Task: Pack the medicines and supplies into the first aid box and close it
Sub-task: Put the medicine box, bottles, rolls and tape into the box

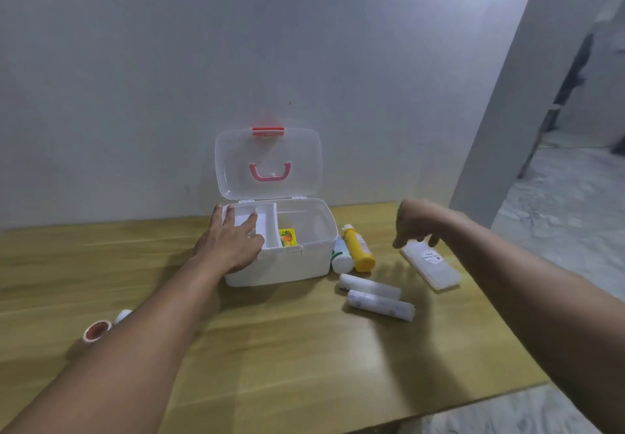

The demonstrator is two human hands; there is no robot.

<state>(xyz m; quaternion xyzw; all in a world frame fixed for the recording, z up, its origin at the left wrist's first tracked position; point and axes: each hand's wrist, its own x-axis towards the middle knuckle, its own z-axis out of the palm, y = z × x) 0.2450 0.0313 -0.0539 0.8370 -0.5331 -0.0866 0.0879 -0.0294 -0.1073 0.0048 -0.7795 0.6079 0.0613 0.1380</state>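
The left hand (230, 244) covered the near-left corner of the white plastic first aid box (287, 261) and part of its inner tray. Left of the box, the forearm hid most of a small white round object (123, 315), too little showing to identify. Right of the box, the right hand (417, 225) was motion-blurred above a translucent flat plastic case (431, 266), whose round label was unreadable; contact could not be judged.

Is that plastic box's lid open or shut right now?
Open: the clear lid stands upright behind the white first aid box, showing its compartments inside.
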